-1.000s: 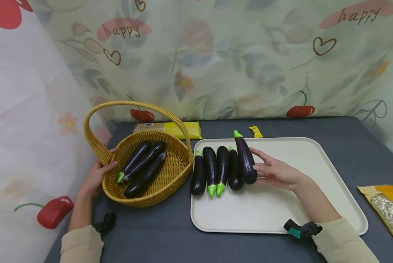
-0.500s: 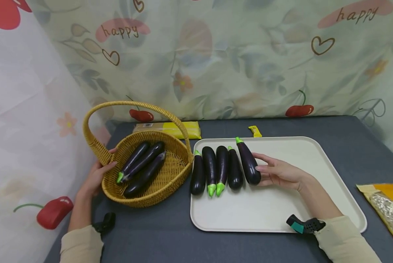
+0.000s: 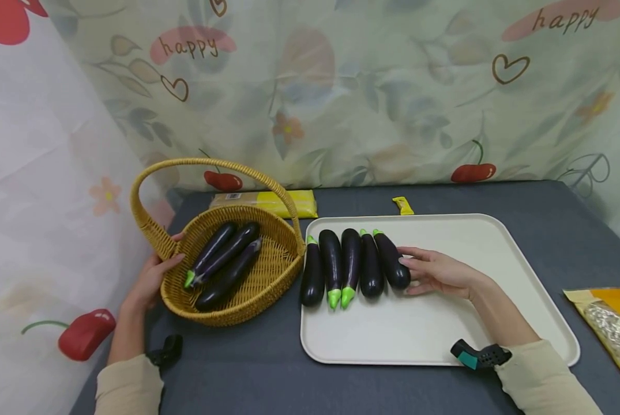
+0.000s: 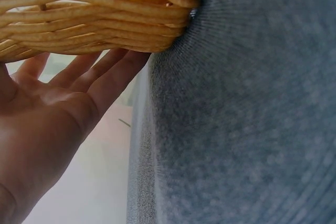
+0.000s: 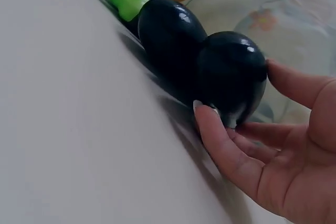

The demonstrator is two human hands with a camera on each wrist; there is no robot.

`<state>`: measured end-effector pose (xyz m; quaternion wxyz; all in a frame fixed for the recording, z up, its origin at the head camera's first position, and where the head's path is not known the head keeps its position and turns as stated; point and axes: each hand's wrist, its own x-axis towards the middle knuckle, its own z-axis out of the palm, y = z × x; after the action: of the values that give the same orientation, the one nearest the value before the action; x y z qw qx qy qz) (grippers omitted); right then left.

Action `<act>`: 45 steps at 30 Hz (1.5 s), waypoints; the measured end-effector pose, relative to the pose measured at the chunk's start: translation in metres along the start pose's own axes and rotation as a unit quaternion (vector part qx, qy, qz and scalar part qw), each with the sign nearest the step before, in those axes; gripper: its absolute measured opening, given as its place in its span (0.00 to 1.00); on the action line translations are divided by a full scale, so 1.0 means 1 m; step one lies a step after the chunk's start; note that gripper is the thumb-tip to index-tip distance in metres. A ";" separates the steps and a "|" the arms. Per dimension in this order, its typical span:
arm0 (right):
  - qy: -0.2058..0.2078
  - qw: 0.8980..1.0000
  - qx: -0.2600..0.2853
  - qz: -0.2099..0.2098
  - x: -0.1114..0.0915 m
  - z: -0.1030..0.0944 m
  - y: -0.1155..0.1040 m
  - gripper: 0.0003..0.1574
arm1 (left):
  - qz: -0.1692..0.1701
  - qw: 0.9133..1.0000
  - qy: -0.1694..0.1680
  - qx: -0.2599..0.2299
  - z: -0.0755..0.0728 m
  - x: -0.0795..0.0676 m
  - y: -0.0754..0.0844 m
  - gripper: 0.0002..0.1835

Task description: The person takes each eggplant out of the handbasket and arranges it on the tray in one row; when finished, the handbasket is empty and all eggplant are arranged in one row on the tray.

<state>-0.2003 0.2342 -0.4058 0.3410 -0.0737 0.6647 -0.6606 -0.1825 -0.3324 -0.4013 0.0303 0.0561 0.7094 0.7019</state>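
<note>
My right hand (image 3: 434, 272) holds the rightmost eggplant (image 3: 393, 260) by its side, low over the white tray (image 3: 444, 334). In the right wrist view, my fingers and thumb lie around the rounded end of this dark purple eggplant (image 5: 231, 74). Left of it, several more eggplants (image 3: 331, 265) lie side by side on the tray, some with green caps toward me, others away. My left hand (image 3: 151, 279) grips the left rim of a wicker basket (image 3: 284, 288), its thumb over the edge. Inside lie 3 eggplants (image 3: 229, 282). The left wrist view shows my fingers against the woven wall (image 4: 94, 19).
A yellow and tan packet (image 3: 289, 203) lies behind the basket, whose tall handle (image 3: 211, 162) arches above it. A small yellow wrapper (image 3: 403, 206) sits behind the tray. At the right edge is an orange bag (image 3: 613, 328). A printed curtain (image 3: 367, 104) hangs behind the grey table.
The held eggplant has come down at its green-capped end and shifted slightly right, now level with the row on the tray. My left hand and the basket have stayed in place.
</note>
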 end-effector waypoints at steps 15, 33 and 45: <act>0.082 0.986 -0.147 0.008 0.003 0.011 -0.008 0.49 | -0.005 1.000 0.001 -0.010 0.001 -0.003 0.001 0.27; 0.101 0.986 -0.131 -0.013 0.000 0.011 -0.008 0.42 | -0.005 1.000 -0.001 -0.008 0.000 0.000 0.000 0.28; 0.110 0.988 -0.107 -0.005 -0.002 0.006 -0.009 0.38 | -0.010 1.000 0.003 0.002 0.000 -0.001 0.001 0.28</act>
<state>-0.1988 0.2289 -0.3958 0.2530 -0.0395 0.7645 -0.5916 -0.1819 -0.3324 -0.4000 0.0352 0.0468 0.7111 0.7006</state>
